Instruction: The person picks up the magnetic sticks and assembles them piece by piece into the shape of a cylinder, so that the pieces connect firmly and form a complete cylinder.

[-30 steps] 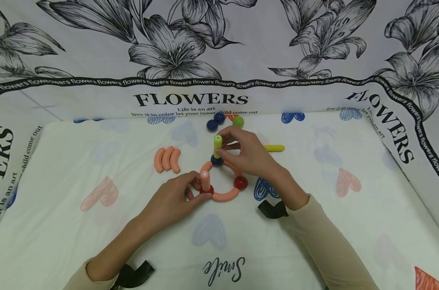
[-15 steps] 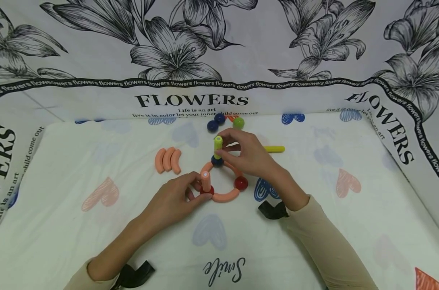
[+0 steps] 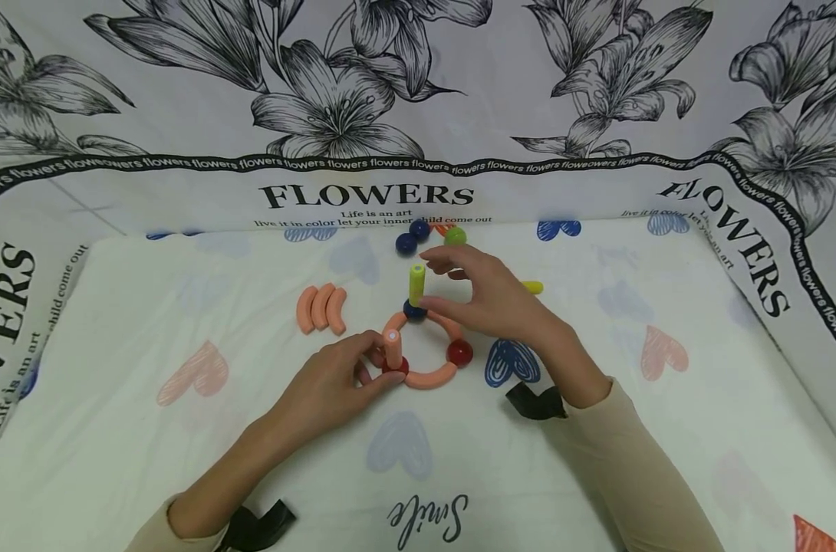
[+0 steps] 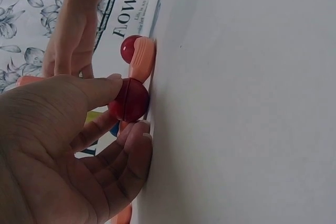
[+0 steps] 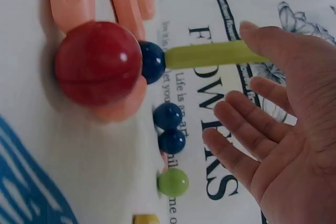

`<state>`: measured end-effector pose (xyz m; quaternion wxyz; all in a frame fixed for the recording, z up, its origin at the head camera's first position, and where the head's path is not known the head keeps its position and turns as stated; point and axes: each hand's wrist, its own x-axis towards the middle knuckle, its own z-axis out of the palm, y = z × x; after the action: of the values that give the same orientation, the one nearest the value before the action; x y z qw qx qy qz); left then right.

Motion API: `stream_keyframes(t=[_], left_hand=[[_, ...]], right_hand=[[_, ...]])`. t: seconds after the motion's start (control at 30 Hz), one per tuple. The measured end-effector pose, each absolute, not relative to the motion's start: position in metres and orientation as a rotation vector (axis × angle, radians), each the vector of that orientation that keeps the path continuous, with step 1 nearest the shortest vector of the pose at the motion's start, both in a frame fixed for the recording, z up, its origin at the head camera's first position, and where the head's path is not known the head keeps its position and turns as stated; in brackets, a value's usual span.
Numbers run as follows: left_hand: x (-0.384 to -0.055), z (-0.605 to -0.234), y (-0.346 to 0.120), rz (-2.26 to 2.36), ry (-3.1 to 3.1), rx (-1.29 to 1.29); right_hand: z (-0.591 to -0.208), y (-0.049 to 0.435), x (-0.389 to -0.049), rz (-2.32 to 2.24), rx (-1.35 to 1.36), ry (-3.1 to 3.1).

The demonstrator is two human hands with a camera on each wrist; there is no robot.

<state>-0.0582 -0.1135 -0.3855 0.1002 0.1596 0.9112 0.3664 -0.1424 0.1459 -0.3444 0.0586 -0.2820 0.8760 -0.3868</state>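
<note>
A ring of curved orange magnetic sticks [image 3: 432,379] and balls lies on the cloth in the head view. My left hand [image 3: 328,379] pinches its left red ball [image 4: 129,101] between thumb and fingers; an orange stick [image 3: 393,351] stands upright on that ball. At the ring's far side a yellow-green stick [image 3: 416,285] rises from a blue ball [image 3: 414,310]. Spread around that stick, my right hand [image 3: 497,295] holds nothing, its thumb near the stick's base in the head view. The other red ball [image 5: 98,64] sits at the ring's right.
Three curved orange pieces [image 3: 320,309] lie side by side to the left. Beyond the ring are two loose blue balls [image 3: 406,244] and a green ball [image 3: 455,236]. A yellow stick [image 3: 532,287] is partly hidden behind the right hand.
My right hand has let go of the yellow-green stick, its fingers opening and drawing back to the right. The stick stays upright. The left hand keeps its hold on the red ball.
</note>
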Motion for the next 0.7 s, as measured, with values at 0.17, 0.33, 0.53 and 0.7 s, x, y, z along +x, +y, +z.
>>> stream_keyframes(t=[0.17, 0.33, 0.53, 0.7], left_hand=[[-0.057, -0.386, -0.114, 1.092, 2.710, 0.492], [-0.058, -0.386, -0.113, 1.090, 2.713, 0.499], [-0.056, -0.386, -0.115, 1.069, 2.707, 0.468], [-0.057, -0.387, -0.114, 1.077, 2.694, 0.477]], right_hand=[[-0.342, 0.163, -0.139, -1.050, -0.811, 2.722], [-0.345, 0.180, -0.137, -0.897, -0.705, 2.848], [-0.351, 0.189, -0.144, -0.638, -0.569, 2.875], [-0.356, 0.197, -0.147, -0.553, -0.495, 2.859]])
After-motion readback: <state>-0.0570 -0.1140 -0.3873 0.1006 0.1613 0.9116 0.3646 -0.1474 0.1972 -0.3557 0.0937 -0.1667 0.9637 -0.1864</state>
